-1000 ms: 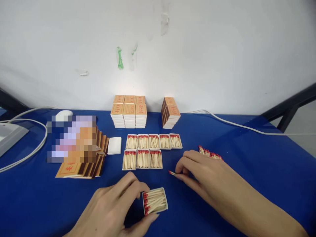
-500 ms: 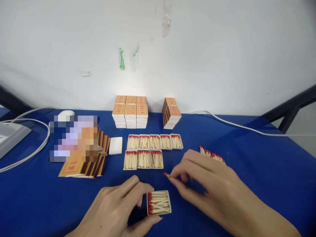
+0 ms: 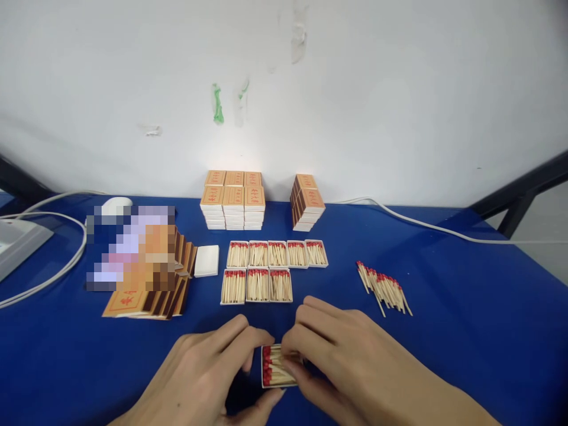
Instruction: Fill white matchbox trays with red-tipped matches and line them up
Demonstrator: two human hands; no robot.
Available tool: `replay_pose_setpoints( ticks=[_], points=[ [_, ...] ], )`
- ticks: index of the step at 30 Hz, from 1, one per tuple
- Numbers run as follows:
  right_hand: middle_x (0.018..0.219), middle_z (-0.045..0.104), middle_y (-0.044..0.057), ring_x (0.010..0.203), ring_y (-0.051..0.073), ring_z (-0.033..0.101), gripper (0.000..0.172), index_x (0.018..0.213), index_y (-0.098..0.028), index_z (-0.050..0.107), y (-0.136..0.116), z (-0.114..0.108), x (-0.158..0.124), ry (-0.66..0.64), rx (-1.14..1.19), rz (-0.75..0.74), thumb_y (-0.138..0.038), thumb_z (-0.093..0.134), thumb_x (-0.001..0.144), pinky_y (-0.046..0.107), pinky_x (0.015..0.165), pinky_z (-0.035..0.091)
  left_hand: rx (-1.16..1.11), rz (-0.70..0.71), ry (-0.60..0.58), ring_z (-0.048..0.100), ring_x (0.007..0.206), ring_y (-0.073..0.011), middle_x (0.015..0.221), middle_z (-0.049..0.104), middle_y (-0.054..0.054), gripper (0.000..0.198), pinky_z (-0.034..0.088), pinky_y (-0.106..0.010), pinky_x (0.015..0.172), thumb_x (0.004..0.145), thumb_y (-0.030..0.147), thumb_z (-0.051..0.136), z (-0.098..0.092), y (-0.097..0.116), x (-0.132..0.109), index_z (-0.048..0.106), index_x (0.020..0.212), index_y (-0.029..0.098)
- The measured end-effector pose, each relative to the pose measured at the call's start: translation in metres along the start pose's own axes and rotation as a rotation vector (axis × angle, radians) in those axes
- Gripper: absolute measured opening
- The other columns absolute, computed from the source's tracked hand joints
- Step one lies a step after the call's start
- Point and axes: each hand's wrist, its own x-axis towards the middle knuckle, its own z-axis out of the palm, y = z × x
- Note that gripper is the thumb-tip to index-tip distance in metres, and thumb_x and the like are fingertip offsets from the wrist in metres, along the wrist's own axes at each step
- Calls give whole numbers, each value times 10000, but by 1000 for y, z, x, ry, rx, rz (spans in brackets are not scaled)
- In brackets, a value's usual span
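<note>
A white matchbox tray (image 3: 271,367) filled with red-headed matches lies on the blue table at the bottom centre. My left hand (image 3: 213,367) grips its left end between thumb and index finger. Over the tray's right part is my right hand (image 3: 341,355), its thumb and fingers pinched at the matches; whatever they hold is hidden. Behind the tray stand two rows of filled match trays (image 3: 269,285). Loose matches (image 3: 385,287) form a pile to the right.
Closed matchboxes (image 3: 233,201) are stacked by the wall, with a smaller stack (image 3: 307,202) to their right. Matchbox sleeves (image 3: 133,300) and a blank white tray (image 3: 206,261) lie left. White cables (image 3: 426,226) run along the table's back and left side.
My right hand has moved left and down from beside the tray to over it, bringing a match along; the match is now out of sight. The loose pile is uncovered.
</note>
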Motion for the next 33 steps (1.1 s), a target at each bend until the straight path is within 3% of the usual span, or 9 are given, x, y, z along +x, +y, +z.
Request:
replay_pose_setpoints(
  ticks=[5, 8, 11, 15, 19, 22, 24, 29, 33],
  points=[
    [940, 706, 10, 858, 182, 630, 126, 1008, -208, 717, 3, -4, -1, -6, 103, 64, -177, 634, 1099, 325, 656, 453, -22, 3, -14, 702, 609, -137, 865, 638, 67, 241, 554, -268, 510, 1023, 307, 792, -1, -4, 0, 647, 1214, 281],
    [992, 718, 9, 874, 178, 655, 91, 1062, -220, 714, 4, -1, -3, 9, 120, 144, -181, 639, 1096, 318, 677, 456, -38, -20, -15, 754, 696, -137, 1027, 722, 25, 289, 611, -240, 579, 1068, 343, 751, -2, -5, 1, 647, 1332, 292],
    [917, 712, -2, 763, 163, 643, 143, 997, -222, 681, 4, 2, -4, -18, 127, 253, -290, 641, 1117, 314, 641, 425, -36, -73, 4, 640, 541, -83, 1196, 754, -4, 388, 594, -214, 525, 1110, 355, 684, -3, -4, 1, 600, 1486, 310],
    [731, 664, -19, 594, 147, 566, 404, 834, -233, 600, 3, -4, -1, -131, 156, 375, -475, 560, 1155, 310, 564, 348, -47, -89, 34, 524, 440, -95, 791, 622, 85, 398, 486, -198, 425, 1139, 262, 570, -3, -4, -1, 569, 1535, 310],
    [828, 720, -6, 678, 188, 640, 370, 975, -243, 638, 3, -13, 3, -162, 172, 422, -588, 768, 1008, 305, 579, 376, -69, -82, 24, 510, 431, -94, 753, 604, 101, 406, 472, -194, 422, 1125, 216, 559, -4, -3, -3, 563, 1519, 312],
    [952, 786, 16, 731, 236, 714, 620, 1144, -233, 623, 3, -9, 4, -193, 165, 414, -657, 936, 818, 325, 589, 418, -69, -79, 28, 514, 454, -73, 1026, 758, 46, 412, 510, -188, 448, 1101, 190, 555, -4, -3, -2, 563, 1493, 313],
    [1005, 816, 31, 773, 268, 765, 653, 1170, -225, 614, 2, -1, 1, -184, 126, 363, -580, 988, 769, 342, 609, 445, -59, -83, 51, 493, 446, -65, 1113, 777, 31, 400, 507, -184, 440, 1099, 186, 546, -3, -2, -1, 569, 1478, 313],
    [941, 810, -9, 726, 211, 765, 324, 1101, -235, 626, -3, 6, -6, -82, 87, 264, -266, 850, 869, 326, 604, 450, -53, -105, 87, 466, 433, -66, 1080, 779, 27, 350, 483, -190, 420, 1112, 216, 556, -2, -1, 1, 586, 1452, 291],
    [1000, 831, 26, 794, 250, 789, 511, 1299, -198, 616, 0, 1, -5, -45, 73, 240, -396, 866, 899, 344, 617, 464, -84, -141, 119, 515, 471, -72, 1014, 755, 40, 327, 467, -190, 433, 1120, 222, 559, -2, -2, -2, 578, 1438, 297]
  ],
)
